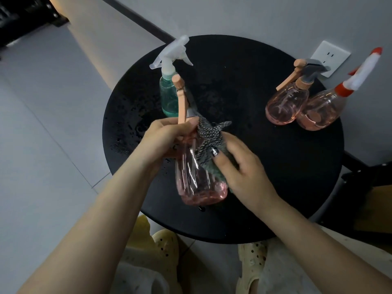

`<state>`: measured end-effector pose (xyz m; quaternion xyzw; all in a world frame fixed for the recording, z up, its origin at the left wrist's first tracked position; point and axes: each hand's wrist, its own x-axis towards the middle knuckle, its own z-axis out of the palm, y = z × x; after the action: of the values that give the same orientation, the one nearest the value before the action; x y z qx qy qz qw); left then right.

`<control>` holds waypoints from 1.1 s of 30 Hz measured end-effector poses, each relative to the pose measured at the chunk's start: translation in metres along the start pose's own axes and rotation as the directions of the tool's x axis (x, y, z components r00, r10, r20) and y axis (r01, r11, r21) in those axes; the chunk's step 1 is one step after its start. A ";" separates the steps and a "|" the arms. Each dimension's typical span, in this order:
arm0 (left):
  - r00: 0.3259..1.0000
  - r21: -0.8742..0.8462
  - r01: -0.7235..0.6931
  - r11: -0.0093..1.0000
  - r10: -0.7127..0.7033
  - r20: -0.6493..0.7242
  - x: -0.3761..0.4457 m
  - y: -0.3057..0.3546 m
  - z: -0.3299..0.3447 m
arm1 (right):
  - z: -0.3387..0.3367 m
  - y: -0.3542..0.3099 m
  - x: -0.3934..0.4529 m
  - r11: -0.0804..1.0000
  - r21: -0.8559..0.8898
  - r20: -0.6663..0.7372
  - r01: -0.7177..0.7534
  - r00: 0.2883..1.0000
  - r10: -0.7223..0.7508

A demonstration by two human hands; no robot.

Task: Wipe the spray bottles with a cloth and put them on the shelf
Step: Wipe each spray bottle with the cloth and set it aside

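Pale floor tiles surround a round black table point(275, 177) set against a white wall with a white socket point(331, 57). Above the table's centre, the left hand point(163, 141) grips the neck of a clear pink plastic spray bottle point(195, 183) with a peach trigger, while the right hand point(241, 168) presses a grey patterned cloth point(209, 136) against its side. At 11 o'clock stands a teal bottle with a white sprayer point(168, 96); at 2 o'clock, touching, a pink bottle with a grey-and-peach head point(284, 107) and a pink bottle with a red-and-white nozzle point(320, 111).
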<state>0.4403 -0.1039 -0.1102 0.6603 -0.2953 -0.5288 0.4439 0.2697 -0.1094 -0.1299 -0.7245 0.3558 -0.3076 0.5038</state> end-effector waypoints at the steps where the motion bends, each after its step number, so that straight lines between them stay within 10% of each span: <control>1: 1.000 -0.009 0.016 1.000 -0.016 -0.013 0.001 -0.001 0.000 | 0.000 0.000 -0.001 0.991 -0.109 0.032 0.084 0.996 -0.081; 14: 0.995 -0.105 0.095 0.990 -0.092 0.035 0.004 -0.001 -0.011 | -0.003 0.002 -0.016 0.492 -0.535 0.510 0.687 0.727 -0.460; 23: 0.990 -0.032 0.089 0.996 -0.085 0.109 0.007 -0.008 -0.001 | -0.004 0.010 -0.009 0.883 -0.398 0.097 0.250 0.968 -0.231; 33: 0.996 -0.009 0.079 0.997 -0.078 0.044 0.012 -0.007 -0.010 | 0.000 0.001 -0.016 0.674 -0.525 0.357 0.520 0.853 -0.381</control>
<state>0.4527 -0.1080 -0.1213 0.6574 -0.2759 -0.5616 0.4199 0.2605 -0.0964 -0.1320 -0.9406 0.1863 -0.2116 0.1892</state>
